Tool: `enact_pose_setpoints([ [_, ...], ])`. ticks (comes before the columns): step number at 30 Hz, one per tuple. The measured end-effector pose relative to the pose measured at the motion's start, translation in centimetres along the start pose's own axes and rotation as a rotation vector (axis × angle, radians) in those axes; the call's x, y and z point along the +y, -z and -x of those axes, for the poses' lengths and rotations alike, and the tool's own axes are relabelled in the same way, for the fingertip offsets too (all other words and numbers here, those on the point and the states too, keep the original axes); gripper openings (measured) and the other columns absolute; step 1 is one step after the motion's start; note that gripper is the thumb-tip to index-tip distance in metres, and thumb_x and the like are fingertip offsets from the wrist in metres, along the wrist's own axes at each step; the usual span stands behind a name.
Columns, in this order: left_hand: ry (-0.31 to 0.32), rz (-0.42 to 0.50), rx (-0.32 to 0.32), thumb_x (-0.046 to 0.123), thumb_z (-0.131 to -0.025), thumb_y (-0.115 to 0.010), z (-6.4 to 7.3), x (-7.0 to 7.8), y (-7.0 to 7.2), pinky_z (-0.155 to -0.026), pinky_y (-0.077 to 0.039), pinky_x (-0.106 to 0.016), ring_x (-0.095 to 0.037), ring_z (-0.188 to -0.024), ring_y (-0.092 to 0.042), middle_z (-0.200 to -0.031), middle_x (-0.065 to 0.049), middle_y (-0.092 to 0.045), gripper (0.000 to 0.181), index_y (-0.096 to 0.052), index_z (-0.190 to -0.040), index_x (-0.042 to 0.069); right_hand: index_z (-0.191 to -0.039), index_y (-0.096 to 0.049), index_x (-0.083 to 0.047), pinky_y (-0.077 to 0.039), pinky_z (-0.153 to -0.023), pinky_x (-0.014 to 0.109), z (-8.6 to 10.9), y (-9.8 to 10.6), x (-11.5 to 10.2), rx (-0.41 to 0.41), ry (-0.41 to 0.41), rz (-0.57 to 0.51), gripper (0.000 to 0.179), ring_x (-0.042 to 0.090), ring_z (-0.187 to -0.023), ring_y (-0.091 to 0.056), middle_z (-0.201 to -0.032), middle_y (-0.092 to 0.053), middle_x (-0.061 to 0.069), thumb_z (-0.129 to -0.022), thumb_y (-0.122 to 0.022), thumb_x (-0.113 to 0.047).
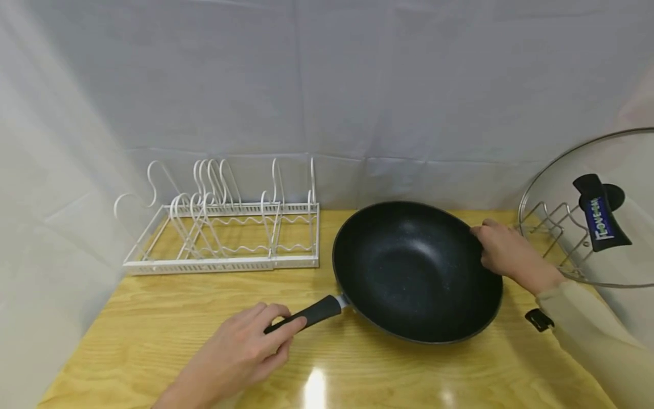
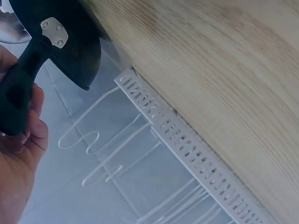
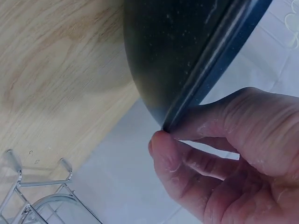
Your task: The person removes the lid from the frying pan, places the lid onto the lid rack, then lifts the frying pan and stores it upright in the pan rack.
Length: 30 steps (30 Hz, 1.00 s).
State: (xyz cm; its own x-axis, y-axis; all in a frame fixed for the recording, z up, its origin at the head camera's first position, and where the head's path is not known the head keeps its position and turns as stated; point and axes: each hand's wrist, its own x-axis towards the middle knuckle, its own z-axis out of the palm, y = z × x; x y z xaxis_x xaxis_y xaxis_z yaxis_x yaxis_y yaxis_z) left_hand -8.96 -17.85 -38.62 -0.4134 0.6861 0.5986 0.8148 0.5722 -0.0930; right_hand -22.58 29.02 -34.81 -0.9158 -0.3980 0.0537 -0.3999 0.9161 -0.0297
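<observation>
A black wok with one long handle is held between both hands over the wooden table. The left hand grips the handle's end, thumb along its upper side; in the left wrist view, fingers curl round the handle. At the wok's right rim, the right hand pinches the edge; the right wrist view shows thumb and forefinger meeting on the rim. The wok's inside faces up towards the head camera, tilted a little. Its underside shows in the right wrist view.
A white wire rack with upright curved dividers stands at the left back. On the right, a glass lid with a black knob leans upright in a metal wire stand. A pale sheet hangs behind the table.
</observation>
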Motion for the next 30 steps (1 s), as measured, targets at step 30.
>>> enact_pose_setpoints([
  [30,0.876,0.977,-0.518,0.035,-0.1,-0.064,-2.1,2.9,-0.5,-0.054,-0.046,-0.025,-0.006,-0.053,-0.054,-0.075,0.003,-0.062,0.047,-0.052,-0.143,0.022,-0.125,-0.067,0.003,-0.05,-0.059,0.043,1.6,0.3,-2.0,0.275,-0.032,-0.106,0.035,0.029,-0.074,-0.066,-0.107,-0.069,0.027,-0.094,-0.069,-0.013],
])
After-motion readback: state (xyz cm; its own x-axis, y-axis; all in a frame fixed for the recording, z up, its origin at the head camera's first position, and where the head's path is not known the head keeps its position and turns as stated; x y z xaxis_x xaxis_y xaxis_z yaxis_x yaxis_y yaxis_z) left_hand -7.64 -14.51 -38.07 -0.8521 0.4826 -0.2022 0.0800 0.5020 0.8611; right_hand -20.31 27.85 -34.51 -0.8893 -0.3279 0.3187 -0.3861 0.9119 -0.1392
